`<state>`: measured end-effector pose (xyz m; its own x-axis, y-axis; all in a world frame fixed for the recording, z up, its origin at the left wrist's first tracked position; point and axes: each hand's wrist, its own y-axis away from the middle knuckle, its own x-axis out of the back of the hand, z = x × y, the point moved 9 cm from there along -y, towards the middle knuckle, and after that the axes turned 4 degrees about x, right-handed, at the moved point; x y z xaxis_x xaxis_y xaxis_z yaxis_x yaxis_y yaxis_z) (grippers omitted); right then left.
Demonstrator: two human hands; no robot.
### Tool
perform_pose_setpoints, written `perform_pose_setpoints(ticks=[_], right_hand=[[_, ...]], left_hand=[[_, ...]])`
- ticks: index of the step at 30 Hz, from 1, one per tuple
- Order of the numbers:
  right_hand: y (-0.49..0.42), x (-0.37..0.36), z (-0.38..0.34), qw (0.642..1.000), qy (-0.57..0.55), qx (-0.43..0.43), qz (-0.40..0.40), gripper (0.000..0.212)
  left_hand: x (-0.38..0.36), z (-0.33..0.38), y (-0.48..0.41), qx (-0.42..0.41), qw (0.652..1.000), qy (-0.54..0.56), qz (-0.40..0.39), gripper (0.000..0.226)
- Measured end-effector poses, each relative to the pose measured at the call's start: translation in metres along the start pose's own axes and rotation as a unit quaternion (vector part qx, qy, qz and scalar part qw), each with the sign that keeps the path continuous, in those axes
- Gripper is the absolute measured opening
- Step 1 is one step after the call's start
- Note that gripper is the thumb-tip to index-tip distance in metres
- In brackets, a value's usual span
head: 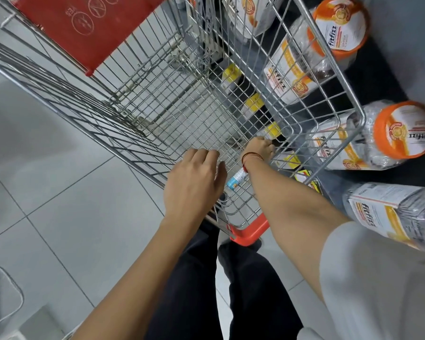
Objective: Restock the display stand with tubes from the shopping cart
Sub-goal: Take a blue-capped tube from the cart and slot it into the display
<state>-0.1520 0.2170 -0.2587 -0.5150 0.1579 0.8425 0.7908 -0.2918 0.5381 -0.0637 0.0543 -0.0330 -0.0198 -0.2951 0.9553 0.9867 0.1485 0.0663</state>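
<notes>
A wire shopping cart (pixel 142 133) fills the middle of the view. My right hand (pixel 258 148) reaches deep into its near right corner, fingertips on a tube with a yellow cap (pixel 271 130); whether the fingers hold it is hidden. More yellow-capped tubes (pixel 254 103) line the cart's right wall. A white tube with a blue end (pixel 236 179) lies on the cart floor under my right wrist. My left hand (pixel 196 177) rests over the cart's near rim, fingers loosely curved and apart, holding nothing.
The black display stand (pixel 383 77) stands right of the cart, carrying clear "fitfizz" jars with orange lids (pixel 402 131). The cart's red child seat flap (pixel 84 28) is at top left, and an orange bumper (pixel 250 231) marks its near corner. Grey floor tiles lie to the left.
</notes>
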Motion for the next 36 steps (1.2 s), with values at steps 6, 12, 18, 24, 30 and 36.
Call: perform_pose_setpoints(ticks=[6, 12, 18, 24, 30, 36], right_hand=[[0.001, 0.009, 0.0, 1.0, -0.028, 0.001, -0.007, 0.038], [0.001, 0.007, -0.001, 0.995, -0.096, -0.004, -0.04, 0.031], [0.016, 0.019, -0.012, 0.981, -0.171, 0.015, -0.084, 0.037], [0.048, 0.074, -0.017, 0.968, -0.23, 0.064, -0.079, 0.036], [0.09, 0.183, -0.006, 0.944, -0.297, 0.144, -0.002, 0.046], [0.144, 0.291, 0.035, 0.927, -0.292, 0.203, 0.121, 0.038]], left_hand=[[0.002, 0.002, 0.001, -0.016, 1.0, 0.007, 0.011, 0.021], [0.002, 0.002, 0.002, -0.018, 1.0, 0.003, 0.016, 0.019], [0.002, 0.002, 0.001, -0.018, 1.0, 0.015, 0.015, 0.015], [0.001, 0.004, 0.001, -0.027, 0.999, 0.018, -0.009, 0.012], [0.001, 0.005, 0.001, -0.01, 0.997, 0.034, -0.068, 0.027], [0.023, 0.053, -0.015, -0.047, 0.993, 0.078, -0.071, 0.038]])
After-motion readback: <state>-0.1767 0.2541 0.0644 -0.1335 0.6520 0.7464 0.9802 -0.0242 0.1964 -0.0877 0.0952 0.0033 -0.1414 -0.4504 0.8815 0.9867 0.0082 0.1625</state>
